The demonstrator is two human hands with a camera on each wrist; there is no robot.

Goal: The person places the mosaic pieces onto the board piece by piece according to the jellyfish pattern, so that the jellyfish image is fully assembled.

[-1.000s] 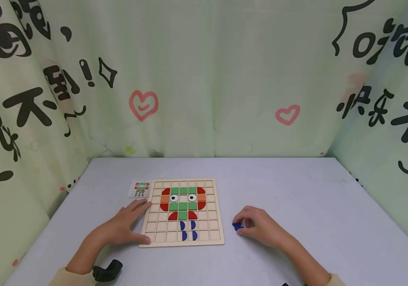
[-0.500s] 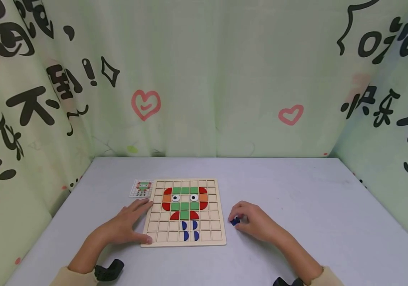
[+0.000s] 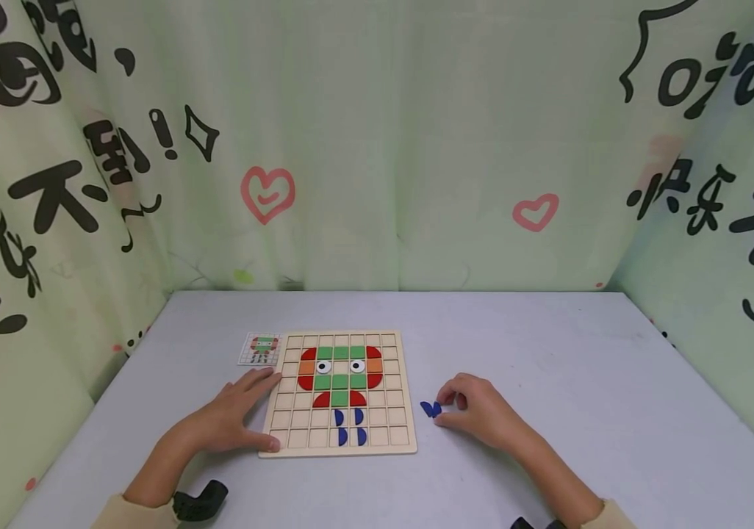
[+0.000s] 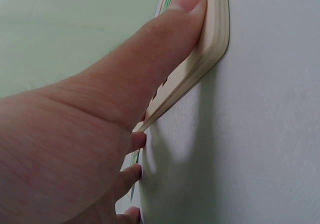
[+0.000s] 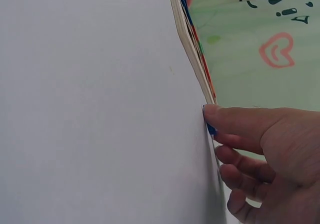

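A light wooden grid board (image 3: pixel 386 435) lies on the table with red, green, orange and blue flat pieces making a figure with two eyes. My left hand (image 3: pixel 234 415) rests at its left side, the thumb (image 4: pixel 175 21) pressing on the near left corner and the other fingers along the edge. Right of the board, the thumb and index finger of my right hand (image 3: pixel 483 415) pinch a small blue piece (image 3: pixel 437 409), its outline partly covered. Another blue piece (image 3: pixel 426 408) sits just left of it, the two forming a V. In the right wrist view, blue (image 5: pixel 210 128) shows at the fingertips.
A small picture card (image 3: pixel 259 349) of a similar figure lies by the board's far left corner. Black wrist devices (image 3: pixel 200 502) show near the sleeves. A pale curtain (image 3: pixel 377 147) with black writing and pink hearts surrounds the white table (image 3: pixel 516 323).
The blue pieces have shifted slightly away from me and left, and now show as a V. My right hand moved left, then back a little right. The left hand stays on the board.
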